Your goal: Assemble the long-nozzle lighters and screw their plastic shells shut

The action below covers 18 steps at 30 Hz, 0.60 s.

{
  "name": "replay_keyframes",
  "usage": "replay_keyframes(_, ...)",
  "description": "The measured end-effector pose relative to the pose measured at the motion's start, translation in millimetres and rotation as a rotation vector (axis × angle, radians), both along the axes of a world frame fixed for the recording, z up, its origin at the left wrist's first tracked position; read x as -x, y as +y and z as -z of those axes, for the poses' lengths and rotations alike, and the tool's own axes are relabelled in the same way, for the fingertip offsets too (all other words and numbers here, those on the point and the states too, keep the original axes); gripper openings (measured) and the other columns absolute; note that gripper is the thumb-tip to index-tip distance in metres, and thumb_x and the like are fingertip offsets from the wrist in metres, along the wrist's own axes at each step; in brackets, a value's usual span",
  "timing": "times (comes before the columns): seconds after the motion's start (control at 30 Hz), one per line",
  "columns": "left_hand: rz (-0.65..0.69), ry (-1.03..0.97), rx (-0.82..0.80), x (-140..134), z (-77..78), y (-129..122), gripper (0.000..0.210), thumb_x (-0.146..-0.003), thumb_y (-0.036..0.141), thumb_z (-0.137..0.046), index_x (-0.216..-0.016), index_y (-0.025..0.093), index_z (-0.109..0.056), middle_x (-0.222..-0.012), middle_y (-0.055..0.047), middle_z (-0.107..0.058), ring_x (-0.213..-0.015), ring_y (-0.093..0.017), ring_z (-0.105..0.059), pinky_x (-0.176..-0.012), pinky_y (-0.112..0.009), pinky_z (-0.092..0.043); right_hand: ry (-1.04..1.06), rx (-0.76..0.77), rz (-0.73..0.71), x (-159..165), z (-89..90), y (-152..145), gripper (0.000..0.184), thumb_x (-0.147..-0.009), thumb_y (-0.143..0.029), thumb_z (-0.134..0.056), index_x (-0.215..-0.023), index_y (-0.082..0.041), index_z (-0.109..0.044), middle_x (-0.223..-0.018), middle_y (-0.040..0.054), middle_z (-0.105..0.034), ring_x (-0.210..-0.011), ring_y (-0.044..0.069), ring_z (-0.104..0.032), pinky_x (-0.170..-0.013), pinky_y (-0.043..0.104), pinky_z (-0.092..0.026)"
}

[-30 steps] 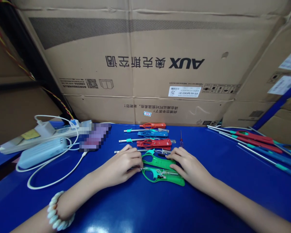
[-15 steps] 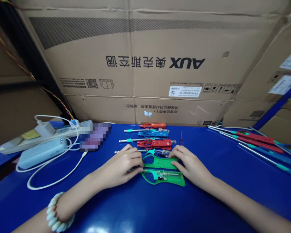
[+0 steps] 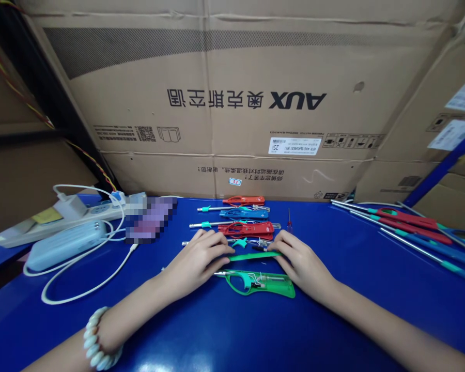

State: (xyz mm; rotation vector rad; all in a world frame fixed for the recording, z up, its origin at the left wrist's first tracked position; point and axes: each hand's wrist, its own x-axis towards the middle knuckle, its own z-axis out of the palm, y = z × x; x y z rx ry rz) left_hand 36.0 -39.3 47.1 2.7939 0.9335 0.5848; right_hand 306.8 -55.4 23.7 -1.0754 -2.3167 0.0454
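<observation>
Between my two hands a green lighter casing half [image 3: 252,256] is tipped on edge, so only its narrow side shows. My left hand [image 3: 206,254] pinches its left end, and my right hand [image 3: 303,262] pinches its right end. Just in front lies the other green casing half [image 3: 281,285], open side up, with a teal trigger [image 3: 247,280], thin white wires and a clear tank in it. A metal tube runs out of it to the left, partly behind my left hand. Behind the hands sits a loose metal rod with a teal trigger [image 3: 240,243].
Red casing halves [image 3: 248,229], a blue casing [image 3: 246,213] and an orange casing [image 3: 246,200] lie in a row behind. A small red screwdriver [image 3: 290,223] is at their right. Several long lighters [image 3: 414,227] lie far right; power bank [image 3: 67,243] and cables are left.
The upper green casing half, seen face-on before, has been tilted up onto its edge between my hands. The lower green half stays in place, with more of its metal tube showing.
</observation>
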Motion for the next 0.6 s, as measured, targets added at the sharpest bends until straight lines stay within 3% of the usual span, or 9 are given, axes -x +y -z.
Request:
replay_keyframes(0.23, 0.038, -0.059, 0.091, -3, 2.1, 1, 0.01, -0.096, 0.018, -0.049, -0.096, 0.02, -0.058, -0.1, -0.003, -0.056, -0.092, -0.018, -0.052, -0.079, -0.032, -0.033, 0.063, -0.007, -0.016, 2, -0.4, -2, 0.021, -0.088, -0.005, -0.038, -0.093, -0.018, -0.053, -0.091, 0.0072, -0.051, -0.077, 0.018, -0.055, -0.069, 0.032, -0.049)
replay_keyframes(0.4, 0.04, -0.128, 0.092, -1, -0.9, -3, 0.012, -0.097, 0.015, -0.043, -0.096, 0.02, -0.054, -0.109, -0.005, -0.053, -0.101, -0.019, -0.05, -0.085, -0.033, -0.037, 0.014, 0.064, 0.0, 5, -16.6, -11, 0.021, -0.077, -0.003, -0.048, -0.089, -0.02, -0.048, -0.094, 0.0063, -0.055, -0.089, 0.023, -0.053, -0.076, 0.036, -0.045)
replay_keyframes(0.5, 0.079, -0.15, 0.073, -2, -5.2, -8, 0.013, -0.096, 0.012, -0.043, -0.097, 0.019, -0.053, -0.117, -0.006, -0.05, -0.107, -0.019, -0.05, -0.088, -0.031, -0.04, -0.018, 0.223, -0.011, 6, -28.4, -17, 0.017, -0.082, -0.016, -0.057, -0.094, -0.021, -0.047, -0.094, 0.0039, -0.057, -0.085, 0.021, -0.054, -0.073, 0.034, -0.045)
replay_keyframes(0.6, 0.104, -0.151, 0.044, -3, -9.3, -13, 0.013, -0.095, 0.01, -0.042, -0.096, 0.018, -0.053, -0.115, -0.006, -0.051, -0.104, -0.018, -0.053, -0.086, -0.029, -0.044, -0.02, 0.304, -0.018, 5, -34.9, -20, 0.016, -0.091, -0.032, -0.053, -0.102, -0.023, -0.048, -0.098, 0.004, -0.059, -0.086, 0.02, -0.056, -0.075, 0.034, -0.046)
